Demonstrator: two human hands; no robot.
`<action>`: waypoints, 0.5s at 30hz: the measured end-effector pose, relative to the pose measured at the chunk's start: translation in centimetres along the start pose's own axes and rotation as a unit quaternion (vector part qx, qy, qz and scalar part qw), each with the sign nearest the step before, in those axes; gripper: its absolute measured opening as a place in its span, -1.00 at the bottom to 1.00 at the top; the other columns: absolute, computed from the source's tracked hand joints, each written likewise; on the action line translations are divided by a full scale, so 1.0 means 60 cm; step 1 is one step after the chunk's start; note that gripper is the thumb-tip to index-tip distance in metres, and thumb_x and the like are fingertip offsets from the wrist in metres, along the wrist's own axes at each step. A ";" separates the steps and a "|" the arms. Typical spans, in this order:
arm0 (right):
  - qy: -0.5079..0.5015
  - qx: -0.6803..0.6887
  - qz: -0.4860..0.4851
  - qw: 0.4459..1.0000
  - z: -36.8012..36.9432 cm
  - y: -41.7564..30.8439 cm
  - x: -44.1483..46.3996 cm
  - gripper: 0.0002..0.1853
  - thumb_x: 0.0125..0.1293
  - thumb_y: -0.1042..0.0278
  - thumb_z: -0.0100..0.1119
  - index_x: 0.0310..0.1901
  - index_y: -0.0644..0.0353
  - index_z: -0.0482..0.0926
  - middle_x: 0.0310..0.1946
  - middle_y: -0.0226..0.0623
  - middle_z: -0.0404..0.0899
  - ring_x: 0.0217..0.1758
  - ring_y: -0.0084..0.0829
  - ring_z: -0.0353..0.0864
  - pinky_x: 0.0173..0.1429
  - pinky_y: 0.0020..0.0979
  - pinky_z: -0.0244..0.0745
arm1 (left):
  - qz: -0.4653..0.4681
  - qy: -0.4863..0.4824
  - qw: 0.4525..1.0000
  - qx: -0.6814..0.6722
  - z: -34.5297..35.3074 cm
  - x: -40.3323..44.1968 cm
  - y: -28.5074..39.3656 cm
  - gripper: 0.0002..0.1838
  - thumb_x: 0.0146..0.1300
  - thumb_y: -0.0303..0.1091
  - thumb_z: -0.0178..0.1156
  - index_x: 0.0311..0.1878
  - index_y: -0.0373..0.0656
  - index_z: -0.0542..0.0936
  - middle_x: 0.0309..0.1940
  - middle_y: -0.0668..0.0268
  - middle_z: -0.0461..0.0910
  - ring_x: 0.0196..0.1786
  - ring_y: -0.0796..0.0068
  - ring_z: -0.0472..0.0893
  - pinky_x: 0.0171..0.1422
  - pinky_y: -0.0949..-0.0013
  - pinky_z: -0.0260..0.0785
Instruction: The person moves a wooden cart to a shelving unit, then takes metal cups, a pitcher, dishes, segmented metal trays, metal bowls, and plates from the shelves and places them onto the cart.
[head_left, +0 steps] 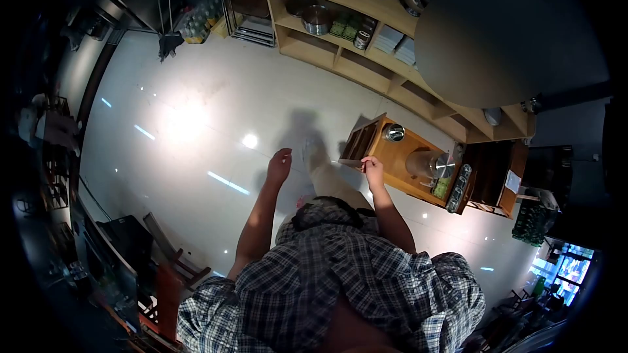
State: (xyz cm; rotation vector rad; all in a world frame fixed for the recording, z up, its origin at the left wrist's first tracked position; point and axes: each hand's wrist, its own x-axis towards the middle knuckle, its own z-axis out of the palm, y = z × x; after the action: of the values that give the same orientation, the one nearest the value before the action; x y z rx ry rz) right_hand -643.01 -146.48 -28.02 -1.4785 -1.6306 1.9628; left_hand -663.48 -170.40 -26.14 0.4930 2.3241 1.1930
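Observation:
Over the right side of the floor, next to a wooden cabinet (399,168), my right hand (373,170) pinches a thin, flat, greyish thing (351,163). It points left from my fingers, and its kind is not clear. My left hand (280,166) hangs free on the other side of my legs, its fingers curled in and nothing showing in them. On the cabinet stand a shiny metal canister (394,133) and a large clear container with a metal lid (428,164). Several small metal-topped jars (459,188) line its right end, beside green packets (441,187).
A long pale wooden shelf unit (307,49) at the back holds metal pots (316,19), stacked cups and green packs. A large round grey surface (484,46) covers part of it. Chairs (173,258) stand at lower left. Bottles (196,26) sit by the far wall.

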 end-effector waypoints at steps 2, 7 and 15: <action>0.014 0.023 -0.008 1.000 0.021 -0.008 0.036 -0.79 0.32 0.54 -0.16 -0.35 0.23 0.54 -0.54 -0.44 0.47 -0.54 -0.62 0.41 -0.42 -0.59 0.37 | 0.027 -0.018 0.999 0.011 -0.007 0.060 0.025 -0.75 0.24 -0.46 0.05 -0.02 -0.22 0.53 -0.09 0.15 0.59 -0.06 0.25 0.59 0.06 0.33 0.42; 0.042 0.038 -0.056 0.997 0.074 -0.019 0.191 -0.81 0.31 0.55 -0.12 -0.31 0.21 0.55 -0.43 -0.43 0.53 -0.45 -0.64 0.46 -0.33 -0.57 0.41 | 0.078 -0.034 0.993 0.077 -0.023 0.267 0.069 -0.69 0.20 -0.50 0.08 0.04 -0.18 0.50 -0.01 0.15 0.54 0.03 0.24 0.54 0.12 0.32 0.38; -0.001 -0.075 -0.184 0.980 0.232 -0.173 0.455 -0.54 0.15 0.50 0.08 0.14 0.28 0.39 0.03 -0.05 0.50 0.12 -0.20 0.49 0.20 -0.37 0.33 | 0.186 -0.020 0.963 0.194 -0.049 0.511 0.141 -0.44 0.12 -0.49 0.08 0.25 -0.08 0.32 0.25 0.14 0.31 0.30 0.14 0.28 0.37 -0.01 0.05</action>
State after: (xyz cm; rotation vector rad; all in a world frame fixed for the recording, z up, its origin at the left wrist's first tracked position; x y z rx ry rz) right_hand -671.25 -132.90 -36.09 -1.1163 -1.9270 1.6706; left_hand -689.48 -151.88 -25.27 1.1216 2.5075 0.8598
